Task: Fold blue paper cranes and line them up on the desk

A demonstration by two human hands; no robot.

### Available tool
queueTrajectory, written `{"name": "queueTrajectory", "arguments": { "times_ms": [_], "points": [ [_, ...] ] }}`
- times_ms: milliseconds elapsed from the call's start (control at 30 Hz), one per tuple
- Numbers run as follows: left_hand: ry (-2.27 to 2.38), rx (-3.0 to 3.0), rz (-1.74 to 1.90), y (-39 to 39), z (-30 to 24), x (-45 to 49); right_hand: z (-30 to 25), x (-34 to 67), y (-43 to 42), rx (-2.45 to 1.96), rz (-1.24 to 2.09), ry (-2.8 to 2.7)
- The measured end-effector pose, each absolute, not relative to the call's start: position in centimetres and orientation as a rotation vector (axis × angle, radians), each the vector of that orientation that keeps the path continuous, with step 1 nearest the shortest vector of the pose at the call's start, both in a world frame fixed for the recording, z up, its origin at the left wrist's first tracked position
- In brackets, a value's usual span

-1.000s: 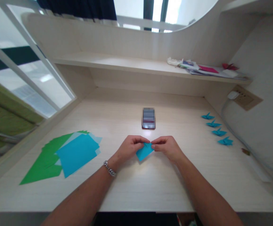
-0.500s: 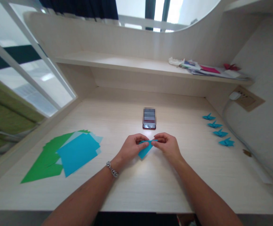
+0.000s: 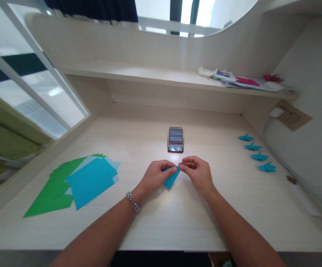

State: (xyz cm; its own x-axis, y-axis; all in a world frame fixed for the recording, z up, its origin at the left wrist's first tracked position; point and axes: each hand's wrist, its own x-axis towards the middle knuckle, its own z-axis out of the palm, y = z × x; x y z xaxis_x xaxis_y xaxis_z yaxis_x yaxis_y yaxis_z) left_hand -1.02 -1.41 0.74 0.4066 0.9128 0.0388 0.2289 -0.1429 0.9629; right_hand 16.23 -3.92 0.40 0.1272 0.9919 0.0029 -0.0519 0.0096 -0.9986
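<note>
A small piece of folded blue paper is held just above the pale wooden desk, in the middle. My left hand, with a metal bracelet on its wrist, pinches the paper's left side. My right hand pinches its upper right tip. Both hands have their fingers closed on the paper, and the fingertips nearly meet at its top edge.
A phone lies behind my hands. A fan of green and blue paper sheets lies at the left. Several folded blue paper figures line the right side. Papers rest on the shelf, and a cable runs from the wall socket.
The blue paper has been folded narrower and my fingertips have drawn closer together at its top. My hands have shifted slightly away from me.
</note>
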Motion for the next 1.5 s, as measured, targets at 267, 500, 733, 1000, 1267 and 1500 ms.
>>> {"name": "queueTrajectory", "arguments": {
  "times_ms": [267, 500, 733, 1000, 1267, 1500],
  "points": [
    [1.033, 1.605, 0.803, -1.4, 0.7, -1.2, 0.4, 16.3, -3.9, -1.236, 1.204, -0.993],
    [1.049, 1.489, 0.801, -0.8, 0.2, -1.4, 0.7, 17.1, -3.5, -1.18, 1.221, -0.951],
    [1.044, 1.506, 0.804, -0.7, 0.0, -1.4, -0.2, 16.8, -3.5, -1.28, 1.23, -1.201],
    [1.047, 1.521, 0.782, -0.8, 0.1, -1.3, -0.4, 16.7, -3.5, -1.276, 1.24, -1.272],
    [1.051, 1.539, 0.76, -0.8, 0.2, -1.4, -0.2, 16.6, -3.7, -1.282, 1.294, -1.176],
    [1.056, 1.549, 0.725, -0.8, 0.2, -1.4, -0.7, 16.4, -3.5, -1.294, 1.327, -1.22]
  ]
}}
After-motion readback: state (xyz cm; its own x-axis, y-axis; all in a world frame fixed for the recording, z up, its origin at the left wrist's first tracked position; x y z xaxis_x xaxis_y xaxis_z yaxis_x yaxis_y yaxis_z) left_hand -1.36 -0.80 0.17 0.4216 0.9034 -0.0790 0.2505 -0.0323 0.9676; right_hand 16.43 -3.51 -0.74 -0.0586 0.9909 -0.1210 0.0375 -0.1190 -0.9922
